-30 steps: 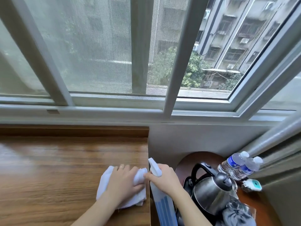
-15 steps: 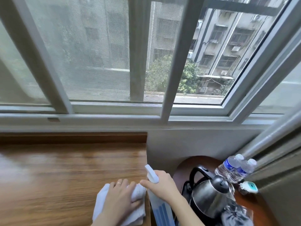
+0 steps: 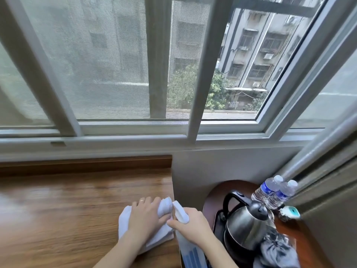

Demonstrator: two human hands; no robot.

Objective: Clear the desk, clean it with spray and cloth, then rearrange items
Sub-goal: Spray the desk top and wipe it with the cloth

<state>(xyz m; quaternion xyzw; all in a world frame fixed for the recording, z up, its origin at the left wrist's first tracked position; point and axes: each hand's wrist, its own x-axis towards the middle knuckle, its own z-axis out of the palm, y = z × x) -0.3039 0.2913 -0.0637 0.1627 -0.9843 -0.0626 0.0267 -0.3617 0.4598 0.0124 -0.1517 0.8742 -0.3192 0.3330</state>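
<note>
A white cloth [image 3: 154, 232] is pressed flat to the wooden desk [image 3: 58, 213] near its right edge by the left hand [image 3: 146, 219], fingers spread over it and thumb tucked at its side; the far end is bunched up under the fingertips. The cloth is judged soft, light and limp, so it is best taken by a gathered handful or held down under the palm, since a loose corner would fold and drag. A spray bottle [image 3: 190, 250] is gripped round its neck by the right hand [image 3: 193, 227], just off the desk edge, its white nozzle [image 3: 180, 211] almost touching the cloth. The bottle is judged rigid plastic, light to moderate depending on fill, which cannot be read; the neck below the trigger is the natural hold. On the side table [image 3: 214, 192] a kettle [image 3: 245, 223] and two water bottles [image 3: 274, 192] are seen.
</note>
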